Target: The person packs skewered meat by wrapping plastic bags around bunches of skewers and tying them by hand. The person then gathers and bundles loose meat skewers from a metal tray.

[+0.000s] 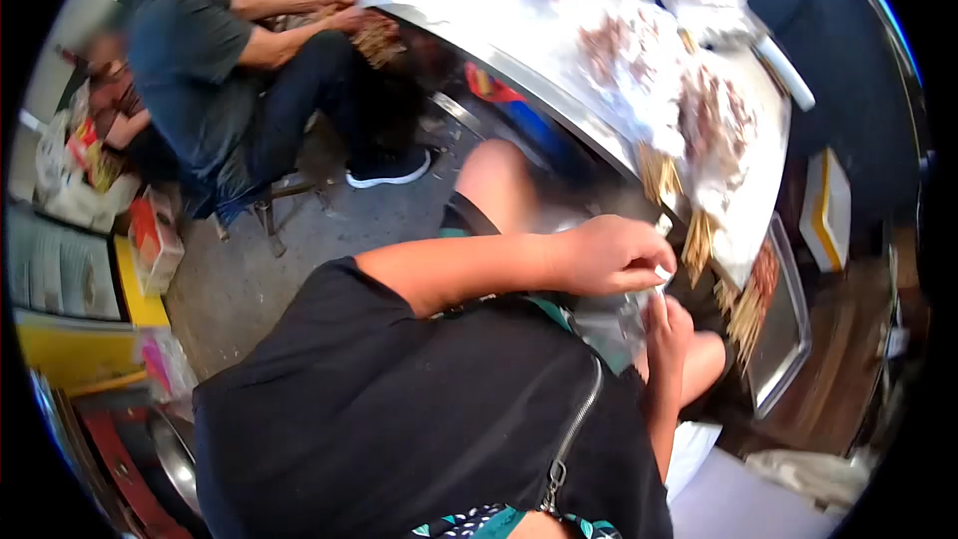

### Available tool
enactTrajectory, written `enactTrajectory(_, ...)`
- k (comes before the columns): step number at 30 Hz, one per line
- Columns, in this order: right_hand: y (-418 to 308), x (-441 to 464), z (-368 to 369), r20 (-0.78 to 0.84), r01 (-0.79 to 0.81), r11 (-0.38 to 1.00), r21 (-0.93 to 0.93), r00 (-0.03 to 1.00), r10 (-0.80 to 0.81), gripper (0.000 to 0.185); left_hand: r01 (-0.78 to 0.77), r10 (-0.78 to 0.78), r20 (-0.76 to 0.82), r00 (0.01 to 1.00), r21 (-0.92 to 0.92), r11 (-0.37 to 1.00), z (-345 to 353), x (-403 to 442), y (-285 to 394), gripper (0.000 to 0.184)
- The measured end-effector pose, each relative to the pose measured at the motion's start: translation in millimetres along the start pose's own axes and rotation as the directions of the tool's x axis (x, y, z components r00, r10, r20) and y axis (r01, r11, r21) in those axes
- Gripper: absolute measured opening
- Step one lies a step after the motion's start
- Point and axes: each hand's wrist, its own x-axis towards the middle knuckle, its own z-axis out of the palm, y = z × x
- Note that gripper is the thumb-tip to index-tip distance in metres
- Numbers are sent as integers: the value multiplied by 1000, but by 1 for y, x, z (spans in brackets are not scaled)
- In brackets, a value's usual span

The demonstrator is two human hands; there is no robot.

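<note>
My left hand [617,256] reaches across from the left, its fingertips pinched at a small white item [662,274]. Just below it, my right hand [671,331] is closed, with its thumb and finger raised to the same white item. What the item is cannot be made out. A clear plastic bag [607,327] hangs or lies under my hands, over my lap. Both hands are beside the near edge of the metal table [499,35], close to bundles of wooden sticks [659,176] whose meat ends are wrapped in clear plastic.
A co-worker [190,50] sits on a low stool at the upper left, holding skewers at the table. Another person [115,105] is behind. A metal tray [783,339] leans right of the table, near a white foam box [826,210]. A red-and-white carton [157,240] stands left.
</note>
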Motion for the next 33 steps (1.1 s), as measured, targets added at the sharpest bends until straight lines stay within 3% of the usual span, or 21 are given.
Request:
enactTrajectory(1, -6, 3, 5, -29, 80, 990, 118, 997, -77, 31, -28, 35, 179, 983, -41, 999, 4, -2, -3, 23)
enactTrajectory(3, -18, 7, 10, -20, 2, 935, 356, 1000, 5, 24, 38, -23, 378, 925, -33, 999, 15, -7, -14, 25)
enactTrajectory(4, -24, 8, 6, 102, -119, 874, 472, 992, 79, 20, 62, -88, 357, 930, 84, 995, 18, -9, -22, 28)
enactTrajectory(5, -34, 8, 6, 117, -144, 838, 526, 988, 97, 21, 83, -149, 317, 937, 212, 974, 19, -10, -31, 30)
enactTrajectory(7, -16, 14, 7, 137, -86, 816, 572, 991, 8, 22, 141, -159, 35, 987, 304, 942, 19, -15, -46, 35)
enactTrajectory(9, -14, 12, 6, 150, -102, 797, 595, 989, 14, 22, 188, -202, 13, 979, 315, 930, 13, -15, -44, 39)
enactTrajectory(11, -11, 12, 7, 168, -110, 774, 624, 986, 5, 22, 103, -118, 24, 993, 334, 937, 17, -16, -44, 40)
enactTrajectory(13, -9, 14, 9, 191, -112, 751, 650, 981, -19, 22, 151, -176, 73, 982, 263, 953, 22, -14, -41, 43)
enactTrajectory(14, -8, 15, 10, 202, -163, 691, 704, 979, 24, 22, 250, -267, 70, 961, 192, 949, 27, -14, -36, 42)
enactTrajectory(15, -6, 15, 12, 216, -210, 623, 754, 974, 67, 23, 251, -269, 78, 960, 189, 950, 30, -15, -36, 42)
enactTrajectory(17, -2, 14, 14, 207, -210, 580, 787, 976, 73, 23, 415, -442, 118, 889, 201, 887, 38, -18, -38, 41)
enactTrajectory(19, 4, 15, 14, 138, -199, 612, 765, 980, 145, 21, 341, -367, 72, 928, 234, 910, 46, -24, -46, 40)
enactTrajectory(22, 17, 17, 17, 69, -170, 630, 758, 981, 182, 16, 313, -345, 315, 884, 148, 938, 51, -25, -47, 29)
enactTrajectory(23, 20, 17, 17, 54, -162, 634, 756, 981, 187, 18, 309, -341, 323, 883, 146, 940, 53, -24, -50, 29)
enactTrajectory(25, 18, 16, 20, 33, -150, 640, 754, 981, 192, 24, 592, -553, 240, 797, -138, 794, 59, -23, -57, 26)
enactTrajectory(27, 19, 15, 24, 157, -194, 621, 760, 981, 114, 24, 632, -590, 261, 764, -121, 766, 51, -13, -54, 27)
enactTrajectory(29, 19, 14, 30, 233, -219, 698, 681, 969, 77, 26, 594, -533, 277, 800, -236, 769, 58, -18, -68, 35)
enactTrajectory(31, 10, 10, 36, 271, -266, 568, 779, 959, 77, 31, 462, -381, 306, 873, -268, 845, 60, -17, -69, 28)
enactTrajectory(33, 7, 7, 33, 266, -245, 542, 804, 963, 40, 31, 555, -439, 346, 830, -424, 716, 58, -15, -62, 18)
